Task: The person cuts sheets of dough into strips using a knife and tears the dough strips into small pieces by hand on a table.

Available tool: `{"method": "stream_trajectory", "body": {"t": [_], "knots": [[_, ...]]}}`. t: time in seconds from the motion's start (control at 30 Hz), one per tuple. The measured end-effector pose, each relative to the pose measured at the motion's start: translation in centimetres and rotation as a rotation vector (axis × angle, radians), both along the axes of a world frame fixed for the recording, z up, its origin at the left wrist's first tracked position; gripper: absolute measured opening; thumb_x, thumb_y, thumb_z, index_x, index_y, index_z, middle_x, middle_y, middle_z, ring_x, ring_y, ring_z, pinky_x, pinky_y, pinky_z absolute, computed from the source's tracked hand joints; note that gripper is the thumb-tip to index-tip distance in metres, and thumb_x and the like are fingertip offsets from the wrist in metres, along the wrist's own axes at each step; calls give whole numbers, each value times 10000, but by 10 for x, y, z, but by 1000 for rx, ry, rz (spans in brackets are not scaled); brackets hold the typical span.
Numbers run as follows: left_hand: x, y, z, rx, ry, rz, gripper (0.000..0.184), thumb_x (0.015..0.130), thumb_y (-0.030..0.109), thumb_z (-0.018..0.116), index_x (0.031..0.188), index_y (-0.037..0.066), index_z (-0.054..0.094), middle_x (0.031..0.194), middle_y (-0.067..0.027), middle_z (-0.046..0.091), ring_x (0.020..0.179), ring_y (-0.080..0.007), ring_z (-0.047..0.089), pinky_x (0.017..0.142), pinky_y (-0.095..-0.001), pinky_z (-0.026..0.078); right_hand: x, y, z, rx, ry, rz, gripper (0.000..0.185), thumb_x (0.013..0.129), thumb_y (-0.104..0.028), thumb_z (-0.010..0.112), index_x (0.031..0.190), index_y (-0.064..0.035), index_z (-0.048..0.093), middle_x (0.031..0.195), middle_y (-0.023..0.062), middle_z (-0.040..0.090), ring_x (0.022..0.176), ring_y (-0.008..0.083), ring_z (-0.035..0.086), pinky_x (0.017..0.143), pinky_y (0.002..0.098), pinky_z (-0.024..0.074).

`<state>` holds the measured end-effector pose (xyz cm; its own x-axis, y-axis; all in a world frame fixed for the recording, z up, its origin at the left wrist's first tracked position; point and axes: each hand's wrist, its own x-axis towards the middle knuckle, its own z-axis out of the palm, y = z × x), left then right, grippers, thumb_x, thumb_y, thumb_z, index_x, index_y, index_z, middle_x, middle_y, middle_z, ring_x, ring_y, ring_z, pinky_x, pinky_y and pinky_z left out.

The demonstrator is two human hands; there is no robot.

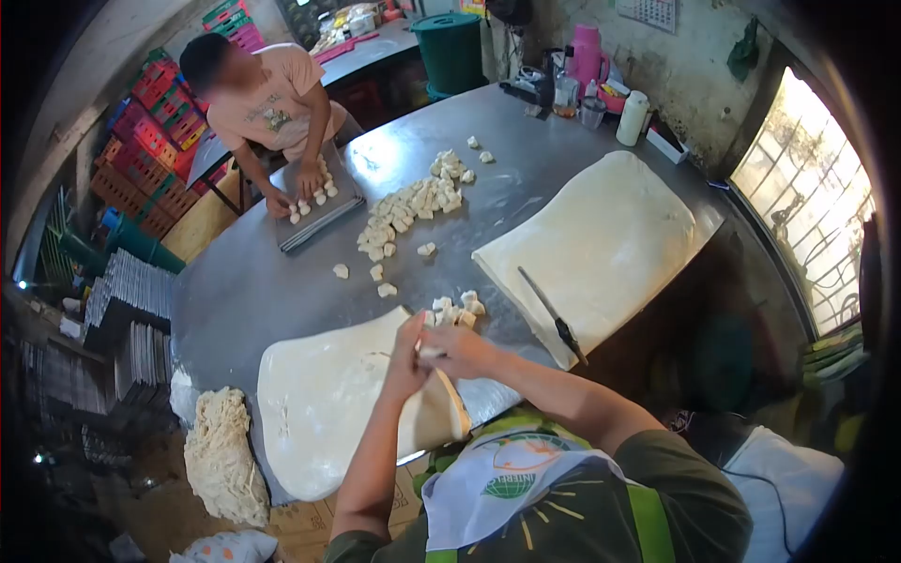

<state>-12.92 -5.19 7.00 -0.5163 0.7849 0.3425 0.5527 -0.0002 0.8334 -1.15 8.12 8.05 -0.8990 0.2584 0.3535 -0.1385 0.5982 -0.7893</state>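
My left hand (pixel 406 358) and my right hand (pixel 462 351) meet at the right edge of a thick, folded slab of pale dough (pixel 324 385). Both are closed, fingers curled around a bit of dough at the slab's edge; the fingertips are partly hidden and slightly blurred. Just beyond them lies a small heap of cut dough pieces (pixel 467 308). A second large dough slab (pixel 601 244) rests to the right, with a long dark-handled knife (pixel 544 305) lying across its near side.
Many dough pieces (pixel 413 211) are spread over the metal table (pixel 253 291). Opposite, a person (pixel 282 103) sets dough balls on a tray (pixel 324 220). Rough dough (pixel 223 455) sits at the near left corner. Bottles and a pink thermos (pixel 587 58) stand at the back right.
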Motion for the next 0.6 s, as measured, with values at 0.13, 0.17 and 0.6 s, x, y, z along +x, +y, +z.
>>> {"method": "stream_trajectory", "body": {"t": [0.13, 0.17, 0.6], "knots": [[7, 2, -41, -115, -12, 7, 294, 817, -33, 610, 1095, 31, 683, 864, -138, 690, 782, -290, 675, 755, -342, 532, 4, 2, 15, 44, 18, -116, 483, 773, -421, 755, 1084, -75, 623, 984, 182, 635, 961, 405, 628, 832, 456, 503], [11, 1, -55, -178, -49, 29, 320, 801, -44, 618, 1106, 34, 677, 844, -155, 671, 758, -308, 664, 758, -348, 534, 7, 3, 17, 98, -1, -203, 491, 771, -427, 754, 1086, -75, 620, 983, 184, 634, 963, 402, 628, 832, 454, 504], [23, 25, -6, 122, 233, 150, 318, 851, -28, 606, 1150, 63, 667, 869, -119, 703, 770, -185, 672, 722, -308, 532, 10, 20, -2, 196, -64, -40, 459, 810, -379, 725, 1122, -60, 619, 983, 168, 648, 922, 348, 652, 765, 442, 515]]}}
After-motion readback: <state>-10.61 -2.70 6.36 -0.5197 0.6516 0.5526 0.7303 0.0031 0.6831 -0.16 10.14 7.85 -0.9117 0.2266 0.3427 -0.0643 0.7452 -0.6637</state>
